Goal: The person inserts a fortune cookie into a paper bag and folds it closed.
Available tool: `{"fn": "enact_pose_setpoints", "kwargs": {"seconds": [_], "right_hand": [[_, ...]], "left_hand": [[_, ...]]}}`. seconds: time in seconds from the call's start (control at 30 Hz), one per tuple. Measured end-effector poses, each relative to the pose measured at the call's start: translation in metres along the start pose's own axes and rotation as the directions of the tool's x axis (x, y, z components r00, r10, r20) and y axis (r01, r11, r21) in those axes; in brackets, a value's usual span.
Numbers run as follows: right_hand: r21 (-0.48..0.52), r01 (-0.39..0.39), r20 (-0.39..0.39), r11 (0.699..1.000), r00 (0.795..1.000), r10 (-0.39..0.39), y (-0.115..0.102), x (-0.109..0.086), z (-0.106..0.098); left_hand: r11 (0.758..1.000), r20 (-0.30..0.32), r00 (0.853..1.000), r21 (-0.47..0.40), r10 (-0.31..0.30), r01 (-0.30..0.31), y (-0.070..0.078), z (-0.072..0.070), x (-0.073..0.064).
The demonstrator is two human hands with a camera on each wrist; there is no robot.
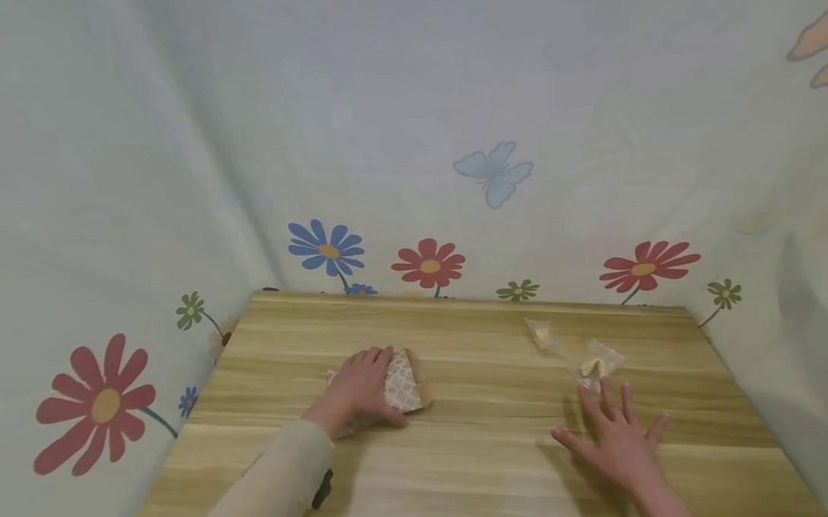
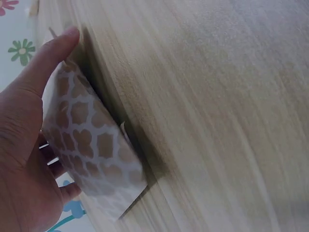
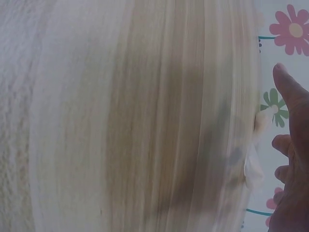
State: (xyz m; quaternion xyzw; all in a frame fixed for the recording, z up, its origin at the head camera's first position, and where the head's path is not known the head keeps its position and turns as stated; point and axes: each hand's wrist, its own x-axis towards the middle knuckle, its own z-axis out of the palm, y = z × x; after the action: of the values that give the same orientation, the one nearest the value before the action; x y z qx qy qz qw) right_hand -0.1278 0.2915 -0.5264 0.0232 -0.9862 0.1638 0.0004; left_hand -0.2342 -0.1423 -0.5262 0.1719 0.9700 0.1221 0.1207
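Well in from the left edge of a striped wood-grain table [image 1: 484, 413], a person's left hand [image 1: 361, 386] is gripping a brown-and-white lattice-patterned paper bag [image 1: 404, 384], and a broad stretch of tabletop is running rightward from it. Toward the right, 2 crinkled clear packets are lying near each other, the farther packet [image 1: 543, 335] nearer the back edge, while the right hand [image 1: 620, 444] is holding its fingers spread just beside the nearer packet [image 1: 600, 362], contact unclear, and a flower-printed backdrop [image 1: 391, 136] is hanging beyond the table's far and side edges.
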Motion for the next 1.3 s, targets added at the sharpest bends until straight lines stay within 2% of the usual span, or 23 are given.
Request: {"fn": "enact_pose_setpoints", "kwargs": {"seconds": [0.33,0.57,0.77,0.97,1.17,1.3], "right_hand": [[0.021,0.012,-0.001,1.000,1.000,-0.012,-0.005,0.005,0.001],[0.025,0.044,-0.027,0.999,0.999,-0.044,-0.011,0.015,-0.001],[0.098,0.077,-0.041,0.992,0.996,-0.073,-0.013,0.034,-0.009],[0.158,0.098,-0.056,0.983,0.994,-0.091,-0.014,0.056,-0.022],[0.246,0.146,-0.073,0.958,0.989,-0.132,-0.008,0.080,-0.029],[0.287,0.142,-0.070,0.947,0.989,-0.127,-0.003,0.096,-0.030]], "left_hand": [[0.999,-0.055,0.997,-0.003,0.045,-0.045,-0.002,-0.001,-0.001],[0.996,-0.108,0.990,-0.011,0.089,-0.091,-0.005,0.002,-0.002],[0.991,-0.157,0.980,-0.043,0.119,-0.127,-0.005,0.007,-0.007],[0.983,-0.203,0.968,-0.071,0.150,-0.168,0.001,0.008,-0.014],[0.979,-0.224,0.962,-0.094,0.156,-0.181,0.004,0.012,-0.019],[0.978,-0.236,0.960,-0.099,0.154,-0.181,0.005,0.013,-0.023]]}}
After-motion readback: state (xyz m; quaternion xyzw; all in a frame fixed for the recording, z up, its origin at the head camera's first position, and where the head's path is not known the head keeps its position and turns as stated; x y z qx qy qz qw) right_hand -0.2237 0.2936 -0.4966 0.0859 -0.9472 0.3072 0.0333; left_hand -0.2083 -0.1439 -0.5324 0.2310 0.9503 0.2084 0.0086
